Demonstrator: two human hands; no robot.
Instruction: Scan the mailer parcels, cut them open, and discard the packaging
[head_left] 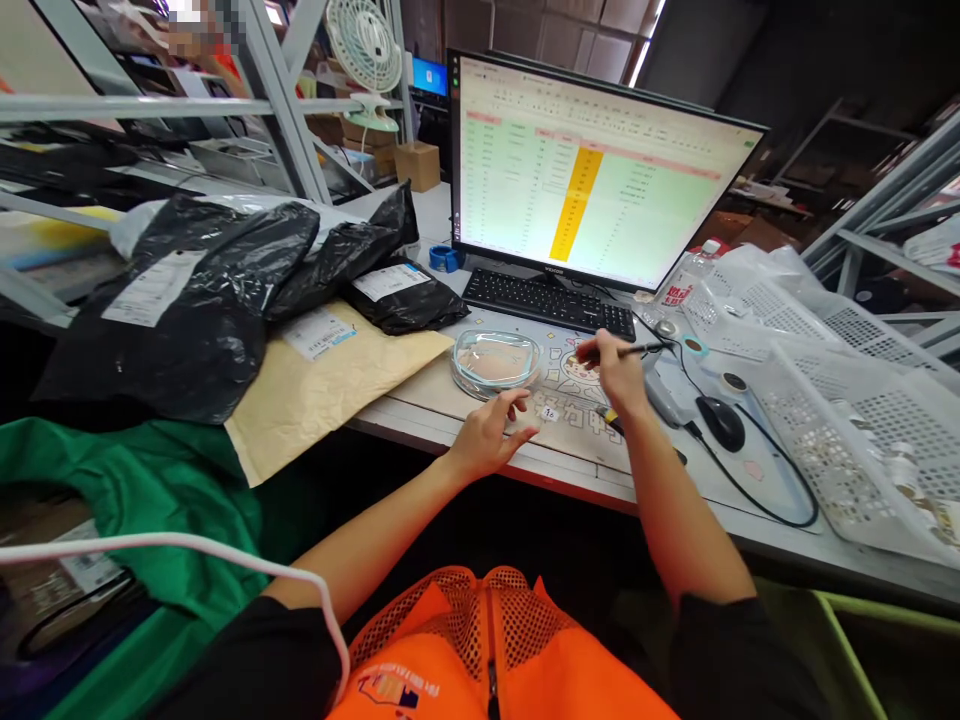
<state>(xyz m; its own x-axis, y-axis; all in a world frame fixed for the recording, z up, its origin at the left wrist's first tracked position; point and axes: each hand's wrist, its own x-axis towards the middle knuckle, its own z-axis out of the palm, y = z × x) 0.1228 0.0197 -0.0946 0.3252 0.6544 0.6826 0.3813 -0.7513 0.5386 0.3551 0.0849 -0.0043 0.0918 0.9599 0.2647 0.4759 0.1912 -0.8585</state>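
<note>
My left hand (491,435) hovers at the desk's front edge with its fingers apart, holding nothing. Just beyond it lies a clear plastic pouch (495,365) with light-blue trim. In my right hand (621,380) is a dark pen (643,348), gripped above the printed desk mat (525,425). Between the two hands, a small white label (550,413) with handwritten marks sits on the mat. A yellow-and-black tool (611,418), perhaps a cutter, is partly covered by my right wrist. Beside that forearm rests a grey handheld device (667,395) with a cable.
A monitor (592,170) and black keyboard (547,300) stand behind. Black parcels (202,300) and a tan padded envelope (330,385) crowd the left, overhanging the edge. To the right are a mouse (720,422), tape rolls (694,345) and white baskets (847,470). A white cable (180,540) crosses lower left.
</note>
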